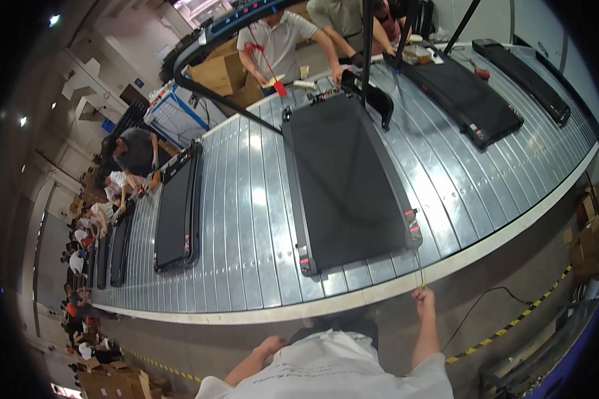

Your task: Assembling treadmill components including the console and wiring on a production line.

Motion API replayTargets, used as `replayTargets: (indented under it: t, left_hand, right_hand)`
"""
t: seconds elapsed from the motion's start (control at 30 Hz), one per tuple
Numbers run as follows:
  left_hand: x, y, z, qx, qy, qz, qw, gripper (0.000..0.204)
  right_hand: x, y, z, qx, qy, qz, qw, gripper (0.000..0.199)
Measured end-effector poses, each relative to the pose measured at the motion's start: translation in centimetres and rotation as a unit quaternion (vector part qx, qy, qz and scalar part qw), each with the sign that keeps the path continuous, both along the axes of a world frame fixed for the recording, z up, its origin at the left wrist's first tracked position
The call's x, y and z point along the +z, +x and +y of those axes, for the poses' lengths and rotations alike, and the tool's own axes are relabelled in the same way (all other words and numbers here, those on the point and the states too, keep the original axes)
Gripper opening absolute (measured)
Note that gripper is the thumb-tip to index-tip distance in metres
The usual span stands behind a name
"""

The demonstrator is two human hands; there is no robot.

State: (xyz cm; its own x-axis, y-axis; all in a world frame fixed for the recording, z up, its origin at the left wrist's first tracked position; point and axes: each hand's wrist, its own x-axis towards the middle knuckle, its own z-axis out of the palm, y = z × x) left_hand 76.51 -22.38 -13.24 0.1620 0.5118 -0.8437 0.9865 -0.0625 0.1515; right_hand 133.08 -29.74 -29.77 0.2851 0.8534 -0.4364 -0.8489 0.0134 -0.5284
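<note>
While the right hand pinches a thin cord, the treadmill lies just beyond

treadmill on conveyor, hands before it

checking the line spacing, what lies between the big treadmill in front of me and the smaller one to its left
In the head view, only bare ribbed metal conveyor lies between the big treadmill and the smaller treadmill.

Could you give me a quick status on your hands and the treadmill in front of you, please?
Right hand raised at conveyor edge, pinching a thin cord. Left hand low, empty. Treadmill deck flat on slats, just beyond the edge. Nothing between.
</note>
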Motion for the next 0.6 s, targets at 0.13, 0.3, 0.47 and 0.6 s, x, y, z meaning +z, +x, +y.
replayTargets:
  t: [0.13, 0.3, 0.47, 0.6]
  left_hand:
    - [-0.2, -0.3, -0.4, 0.017, -0.003, -0.015, 1.000, 0.040]
    - [1.4, 3.7, 2.1, 0.009, 0.049, -0.058, 0.997, 0.040]
    - [2.7, 5.2, 2.8, 0.026, 0.062, -0.053, 0.996, 0.037]
    - [-0.5, 2.4, 1.6, 0.034, 0.046, -0.054, 0.997, 0.037]
  right_hand:
    - [9.1, -3.0, 0.5, -0.061, -0.104, -0.094, 0.988, 0.028]
    - [10.5, -4.1, 0.4, -0.250, -0.149, -0.277, 0.916, 0.030]
    - [7.8, -5.8, 3.5, -0.276, -0.203, -0.058, 0.938, 0.022]
    - [0.4, -6.1, 3.6, -0.270, -0.148, 0.285, 0.908, 0.028]
